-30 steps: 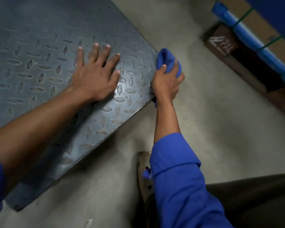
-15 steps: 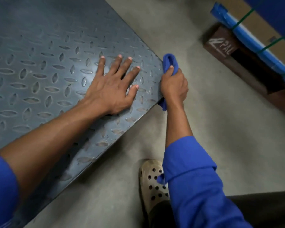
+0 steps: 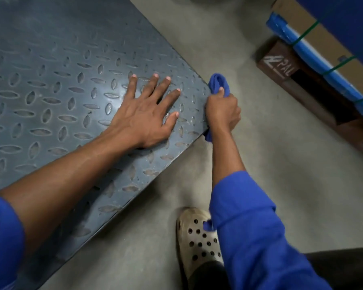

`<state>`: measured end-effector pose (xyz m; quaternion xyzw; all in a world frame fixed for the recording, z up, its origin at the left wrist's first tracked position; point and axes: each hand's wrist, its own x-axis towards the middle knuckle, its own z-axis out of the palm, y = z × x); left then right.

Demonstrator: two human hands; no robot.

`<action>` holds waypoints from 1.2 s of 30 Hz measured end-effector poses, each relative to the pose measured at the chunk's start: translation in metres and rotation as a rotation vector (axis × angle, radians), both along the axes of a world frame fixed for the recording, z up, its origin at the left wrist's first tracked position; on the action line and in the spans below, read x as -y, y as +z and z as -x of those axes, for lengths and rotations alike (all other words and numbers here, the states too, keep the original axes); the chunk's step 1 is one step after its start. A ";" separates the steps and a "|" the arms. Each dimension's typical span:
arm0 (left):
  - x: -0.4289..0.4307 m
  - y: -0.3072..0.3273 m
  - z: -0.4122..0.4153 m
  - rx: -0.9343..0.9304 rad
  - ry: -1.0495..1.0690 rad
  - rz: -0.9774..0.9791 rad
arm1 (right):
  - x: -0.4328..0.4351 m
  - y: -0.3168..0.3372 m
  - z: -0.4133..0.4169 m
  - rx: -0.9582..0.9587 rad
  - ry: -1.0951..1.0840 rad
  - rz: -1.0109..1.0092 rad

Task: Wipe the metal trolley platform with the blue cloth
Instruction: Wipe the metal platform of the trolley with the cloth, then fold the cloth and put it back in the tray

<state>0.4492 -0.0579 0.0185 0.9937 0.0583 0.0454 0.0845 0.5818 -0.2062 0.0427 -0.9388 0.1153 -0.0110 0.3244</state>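
The metal trolley platform (image 3: 50,84) is a dark grey tread plate filling the left half of the view. My left hand (image 3: 144,114) lies flat on it, palm down, fingers spread, near its right corner. My right hand (image 3: 222,113) is closed around the blue cloth (image 3: 217,83) and presses it against the platform's right side edge. One end of the cloth sticks up above my fist; a small tip shows below it.
Grey concrete floor (image 3: 270,164) surrounds the platform. My foot in a beige perforated clog (image 3: 197,239) stands below the platform's front edge. At the right, a brown wooden pallet (image 3: 281,68) carries a cardboard load with blue edging (image 3: 314,51) and green straps.
My right hand has slid the cloth along the platform's side edge, nearer the corner. The view has shifted, so both hands sit lower and further right. My left hand stays flat.
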 end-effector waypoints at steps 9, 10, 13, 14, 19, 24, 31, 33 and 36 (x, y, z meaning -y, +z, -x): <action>-0.002 0.001 -0.012 0.000 -0.014 0.019 | 0.016 -0.008 0.028 0.157 0.020 0.077; -0.002 0.001 -0.013 -0.001 -0.015 0.017 | 0.018 -0.005 0.030 0.155 0.027 0.096; -0.004 0.001 -0.014 0.023 -0.019 0.048 | 0.021 0.017 0.036 0.089 0.107 0.191; -0.004 0.001 -0.014 0.067 -0.025 0.106 | 0.020 0.025 0.042 0.083 0.146 0.221; -0.022 0.011 -0.003 0.421 0.085 0.946 | -0.009 0.050 0.084 0.206 0.383 0.160; -0.049 0.036 0.023 0.320 0.335 1.686 | -0.052 0.037 0.105 0.308 0.572 -0.013; -0.116 0.062 0.098 -0.010 0.456 1.616 | -0.087 0.019 0.177 0.335 0.967 0.080; -0.125 0.055 0.112 0.030 0.515 1.577 | -0.076 0.021 0.179 0.284 0.953 0.052; -0.128 0.047 0.123 0.091 0.569 1.572 | -0.063 0.026 0.168 0.233 0.801 -0.011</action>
